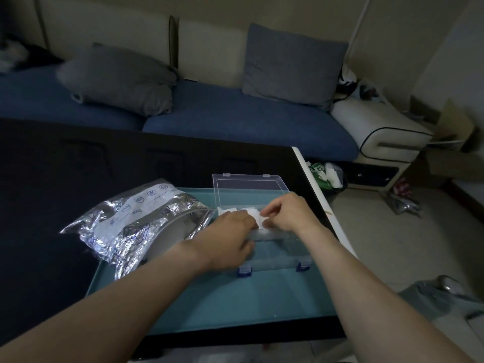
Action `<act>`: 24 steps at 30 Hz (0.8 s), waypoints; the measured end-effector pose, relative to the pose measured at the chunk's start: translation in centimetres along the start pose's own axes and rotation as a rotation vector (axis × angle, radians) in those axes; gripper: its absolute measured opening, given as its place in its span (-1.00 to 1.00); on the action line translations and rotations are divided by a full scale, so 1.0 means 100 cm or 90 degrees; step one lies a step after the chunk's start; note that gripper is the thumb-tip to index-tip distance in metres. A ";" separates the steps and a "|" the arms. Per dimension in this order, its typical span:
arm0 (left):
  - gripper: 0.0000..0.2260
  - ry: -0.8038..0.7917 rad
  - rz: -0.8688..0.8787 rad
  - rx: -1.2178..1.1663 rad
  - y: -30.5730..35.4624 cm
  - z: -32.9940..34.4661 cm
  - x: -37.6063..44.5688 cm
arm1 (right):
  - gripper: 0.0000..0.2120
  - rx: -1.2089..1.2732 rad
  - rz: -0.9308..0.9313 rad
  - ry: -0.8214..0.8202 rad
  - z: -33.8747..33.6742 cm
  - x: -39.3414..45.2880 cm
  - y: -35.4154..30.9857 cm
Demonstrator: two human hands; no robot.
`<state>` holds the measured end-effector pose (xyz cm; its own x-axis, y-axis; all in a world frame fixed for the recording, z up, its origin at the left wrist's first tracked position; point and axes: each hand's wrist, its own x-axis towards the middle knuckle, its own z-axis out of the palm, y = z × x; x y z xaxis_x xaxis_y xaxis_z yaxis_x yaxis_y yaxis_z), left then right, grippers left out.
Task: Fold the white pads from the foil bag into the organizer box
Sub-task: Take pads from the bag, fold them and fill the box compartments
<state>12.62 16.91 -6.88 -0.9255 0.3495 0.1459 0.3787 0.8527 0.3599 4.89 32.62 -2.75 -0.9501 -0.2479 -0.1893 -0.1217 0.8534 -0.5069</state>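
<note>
A: Room first, left to right. What do we have?

B: We see a blue sofa (235, 119) along the far wall with two grey cushions: one slumped at left (117, 79), one upright at right (293, 66). A white padded armrest (377, 127) sits further right, with clutter on the floor beyond it. Light is dim.

A: Surface?

B: A dark counter (52, 192) with a white right edge. A teal tray (209, 305) lies on it, near us.

A: Task items?

B: The foil bag (131, 224) lies crumpled on the tray's left end, mouth open toward the box. Just right of it, the clear organizer box (275, 247) sits on the tray, its lid (248, 187) standing open at the far side and blue latches on the near wall. We make out white pads (227, 210) in the far compartments.

A: Grip?

B: The left hand (230, 239) is over the box, fingers curled onto a white pad (258, 218). The right hand (285, 213) pinches the same pad from the other side, thumb and forefinger together. The pad is held between both hands, above the box's middle. We cannot tell whether it touches the dividers.
</note>
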 end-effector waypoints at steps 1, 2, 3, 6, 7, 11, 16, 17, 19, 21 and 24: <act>-0.72 0.009 0.004 -0.021 0.000 -0.002 -0.003 | -0.75 0.006 0.014 -0.004 0.001 0.001 -0.002; -0.71 0.031 0.009 -0.044 0.001 -0.006 -0.006 | -0.75 0.003 0.024 -0.015 0.001 0.001 -0.004; -0.72 0.069 0.015 -0.067 0.003 -0.011 -0.010 | -0.76 -0.004 0.026 -0.031 0.001 0.002 -0.003; -0.79 0.217 0.021 -0.100 0.010 -0.035 -0.024 | -0.86 0.031 -0.004 -0.008 -0.003 0.003 0.006; -0.80 0.268 0.019 -0.103 0.011 -0.044 -0.029 | -0.86 0.067 -0.024 0.066 -0.006 0.002 0.010; -0.82 0.387 -0.033 -0.074 0.001 -0.074 -0.053 | -0.82 0.239 -0.154 0.420 -0.012 -0.018 -0.002; -0.26 0.165 -0.216 0.107 -0.027 -0.090 -0.090 | -0.82 0.290 -0.299 0.242 0.018 -0.056 -0.063; -0.21 0.089 -0.258 0.146 -0.034 -0.091 -0.097 | -0.83 0.282 -0.313 0.175 0.027 -0.061 -0.074; -0.33 0.036 -0.300 0.135 -0.049 -0.091 -0.108 | -0.87 0.227 -0.330 0.055 0.045 -0.067 -0.089; -0.66 0.111 -0.317 0.055 -0.059 -0.095 -0.113 | -0.90 0.158 -0.357 -0.006 0.061 -0.070 -0.101; -0.82 0.161 -0.345 -0.011 -0.070 -0.099 -0.117 | -0.82 0.037 -0.368 -0.036 0.076 -0.070 -0.114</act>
<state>20.78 2.96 -1.97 -0.9592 -0.2383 0.1521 -0.1450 0.8766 0.4588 15.17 21.15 -2.05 -0.7171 -0.6914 0.0879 -0.5986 0.5463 -0.5859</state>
